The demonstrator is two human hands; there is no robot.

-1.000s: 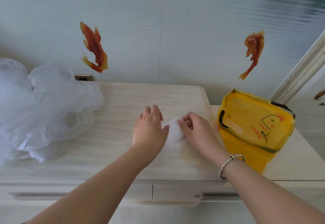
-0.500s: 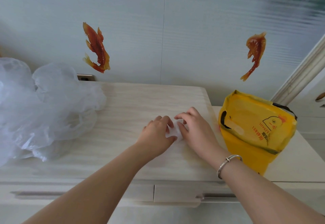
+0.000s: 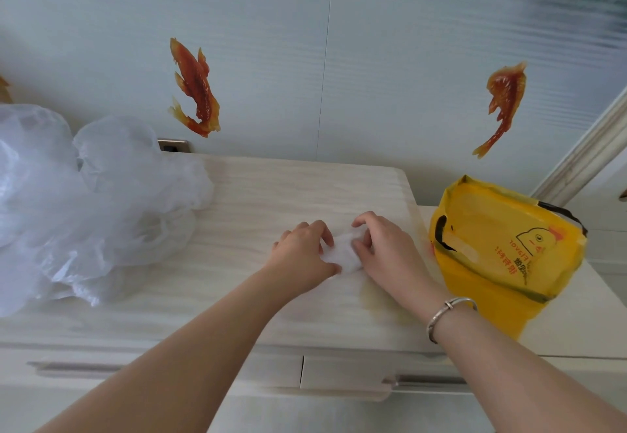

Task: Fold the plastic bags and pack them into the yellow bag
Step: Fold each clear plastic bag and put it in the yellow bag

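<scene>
Both our left hand [image 3: 300, 256] and right hand [image 3: 383, 249] pinch one small folded bag [image 3: 344, 252]. Big loose pile [image 3: 84, 201] left, and we can't see inside the yellow bag [image 3: 502, 249].

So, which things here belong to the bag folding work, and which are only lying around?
Belong to the job:
- small folded bag, between left hand and right hand
- pile of loose plastic bags
- yellow bag

Just there:
- fish stickers
- bracelet
- wall socket
</scene>
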